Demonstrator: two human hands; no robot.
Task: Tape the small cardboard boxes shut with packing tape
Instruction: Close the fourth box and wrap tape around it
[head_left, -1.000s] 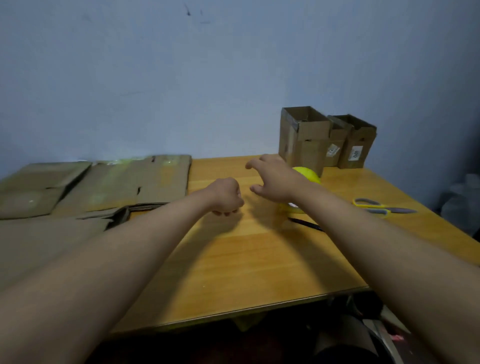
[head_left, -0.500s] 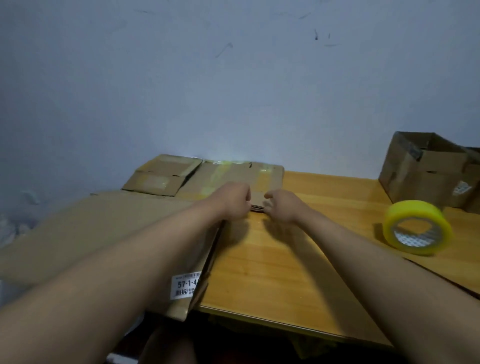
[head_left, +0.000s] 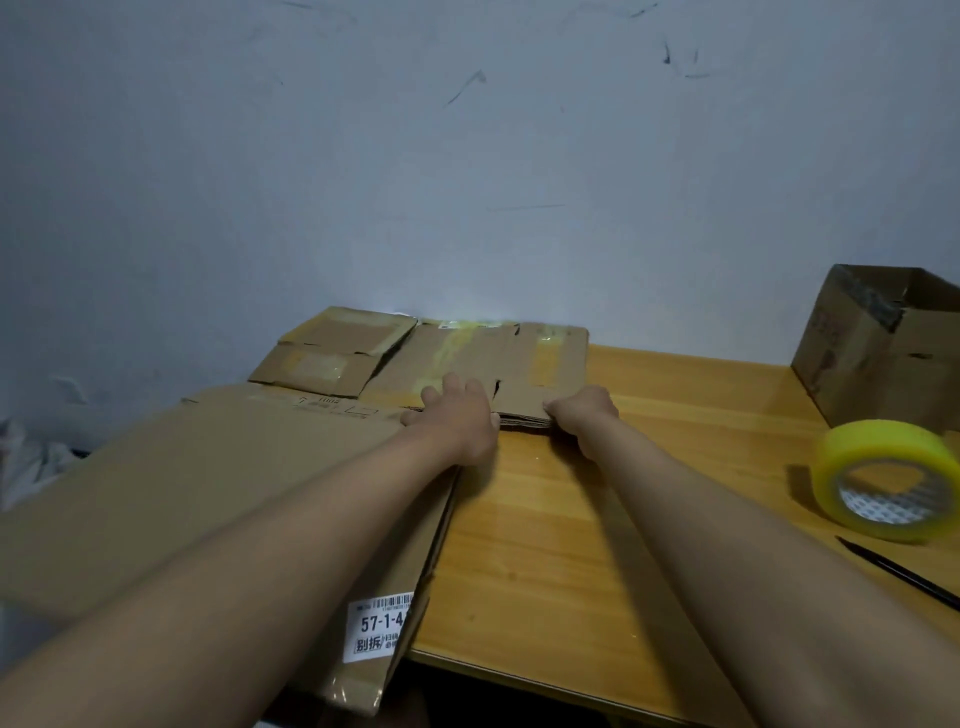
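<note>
both hands reach for a flattened cardboard box (head_left: 498, 371) lying at the table's (head_left: 571, 519) far edge, the left hand (head_left: 457, 415) pressing flat on it, the right hand (head_left: 582, 415) pinching its near edge, where the stacked sheets beneath may slide off together.

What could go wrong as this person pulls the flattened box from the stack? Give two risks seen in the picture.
1. The large flattened carton under the left hand overhangs the table edge; a tug on the stack might slide it off.
2. The right hand has only a fingertip grip on the flattened box, so it may slip.
</note>
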